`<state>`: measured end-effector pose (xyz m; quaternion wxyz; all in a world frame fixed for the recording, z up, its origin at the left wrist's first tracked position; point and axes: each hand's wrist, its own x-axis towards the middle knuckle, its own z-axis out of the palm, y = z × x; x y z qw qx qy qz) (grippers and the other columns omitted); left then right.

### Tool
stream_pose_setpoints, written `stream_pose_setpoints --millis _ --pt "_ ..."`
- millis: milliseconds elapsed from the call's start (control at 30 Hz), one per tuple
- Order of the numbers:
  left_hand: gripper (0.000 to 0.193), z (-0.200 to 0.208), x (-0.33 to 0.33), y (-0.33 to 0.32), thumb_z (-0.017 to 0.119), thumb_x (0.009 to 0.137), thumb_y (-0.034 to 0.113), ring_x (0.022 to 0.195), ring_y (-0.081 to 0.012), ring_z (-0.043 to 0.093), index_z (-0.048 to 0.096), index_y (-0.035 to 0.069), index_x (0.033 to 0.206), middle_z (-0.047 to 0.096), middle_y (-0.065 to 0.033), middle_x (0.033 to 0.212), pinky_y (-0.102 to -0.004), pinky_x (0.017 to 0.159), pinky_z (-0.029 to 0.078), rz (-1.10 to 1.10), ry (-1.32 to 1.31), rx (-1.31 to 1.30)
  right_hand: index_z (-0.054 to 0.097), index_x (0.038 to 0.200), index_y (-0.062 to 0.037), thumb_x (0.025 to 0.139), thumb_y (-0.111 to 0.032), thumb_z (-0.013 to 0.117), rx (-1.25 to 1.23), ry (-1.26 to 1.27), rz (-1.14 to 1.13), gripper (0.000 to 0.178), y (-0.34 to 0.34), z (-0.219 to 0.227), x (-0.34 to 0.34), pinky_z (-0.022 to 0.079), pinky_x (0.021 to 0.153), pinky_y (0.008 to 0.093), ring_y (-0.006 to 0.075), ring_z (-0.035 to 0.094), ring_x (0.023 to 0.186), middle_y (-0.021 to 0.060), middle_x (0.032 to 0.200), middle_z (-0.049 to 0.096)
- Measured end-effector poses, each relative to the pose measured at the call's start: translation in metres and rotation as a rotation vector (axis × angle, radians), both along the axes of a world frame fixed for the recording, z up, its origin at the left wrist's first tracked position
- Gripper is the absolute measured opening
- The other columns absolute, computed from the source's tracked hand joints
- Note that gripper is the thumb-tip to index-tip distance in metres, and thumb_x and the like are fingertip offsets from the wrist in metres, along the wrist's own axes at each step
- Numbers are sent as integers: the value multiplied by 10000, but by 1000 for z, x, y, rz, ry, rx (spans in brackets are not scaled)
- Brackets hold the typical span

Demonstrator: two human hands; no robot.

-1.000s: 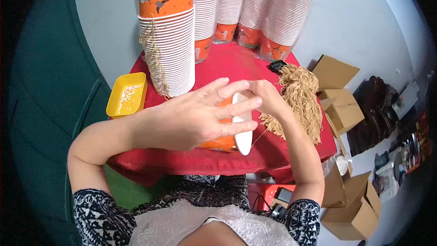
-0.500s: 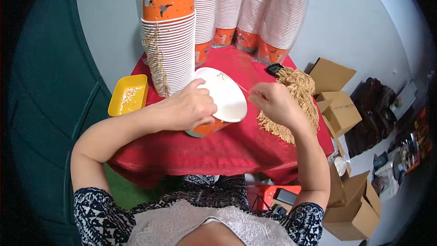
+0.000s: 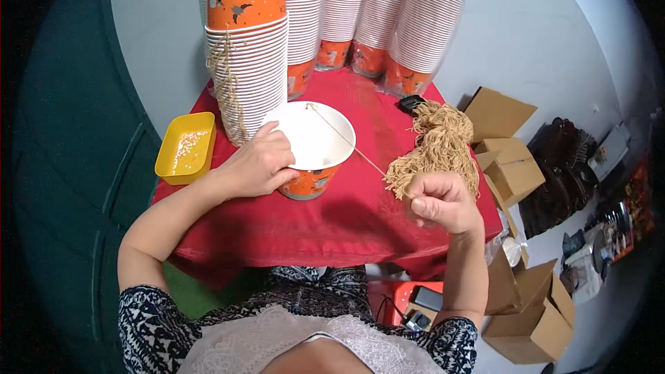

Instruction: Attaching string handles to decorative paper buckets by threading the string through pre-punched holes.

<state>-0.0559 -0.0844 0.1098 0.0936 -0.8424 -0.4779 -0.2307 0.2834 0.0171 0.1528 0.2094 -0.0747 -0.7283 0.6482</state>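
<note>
An orange printed paper bucket (image 3: pixel 313 183) with a white inside stands near the middle of the red-covered table. My left hand (image 3: pixel 262 164) grips its left side, fingers at the rim and thumb against the outer wall. From the far inner wall a thin tan cord (image 3: pixel 368 160) runs taut over the right rim. Its other end is pinched between thumb and fingers of my right hand (image 3: pixel 443 202), raised over the table's right front. A bundle of similar tan cords (image 3: pixel 443 145) lies just beyond that hand.
Left of the bucket is a yellow tray (image 3: pixel 181 179) holding small orange and white bits. A tall stack of buckets (image 3: pixel 251 73), with cords hanging down its side, rises behind my left hand. Wrapped bucket stacks (image 3: pixel 424 24) line the back. Cardboard boxes (image 3: pixel 516 166) stand right of the table.
My right hand has moved right and toward me, drawing the cord out straight. The bucket, tilted before, now stands more upright, with my left hand still on it.
</note>
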Motion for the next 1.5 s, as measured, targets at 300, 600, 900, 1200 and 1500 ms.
stream_pose_setpoints --millis 300,600,900,1200,1500 --pt "384 7 47 -26 725 737 37 1164 -353 542 602 51 1100 569 -151 1171 -616 1106 319 -29 -129 176 484 841 -47 993 -223 535 -470 578 14 239 -10 -37 -62 283 373 216 75 315 429 23 609 419" --pt "422 1 83 -30 833 741 336 1174 -323 527 599 52 947 612 -93 1006 -635 1114 221 28 -350 244 492 842 -42 1004 -221 523 -639 694 27 244 -16 -49 -82 291 371 222 95 352 437 43 616 442" --pt "163 -6 88 -21 750 761 74 1123 -303 548 600 56 823 595 -60 892 -661 1106 206 26 -410 223 497 866 -41 1003 -207 499 -554 573 -157 215 -19 -58 -80 318 378 226 96 378 429 54 641 496" --pt "129 4 94 -35 761 735 62 1097 -336 536 650 45 798 575 -82 890 -681 1099 238 6 -183 137 481 1324 47 937 25 535 257 377 -595 392 -60 -82 -75 435 561 205 39 503 645 114 1215 628" --pt "103 7 88 -39 711 767 86 1034 -287 543 632 21 752 565 -92 843 -644 1084 289 -6 -205 67 625 1032 20 990 -114 582 104 189 -435 147 -60 -91 -80 412 557 206 21 487 637 -33 703 560"
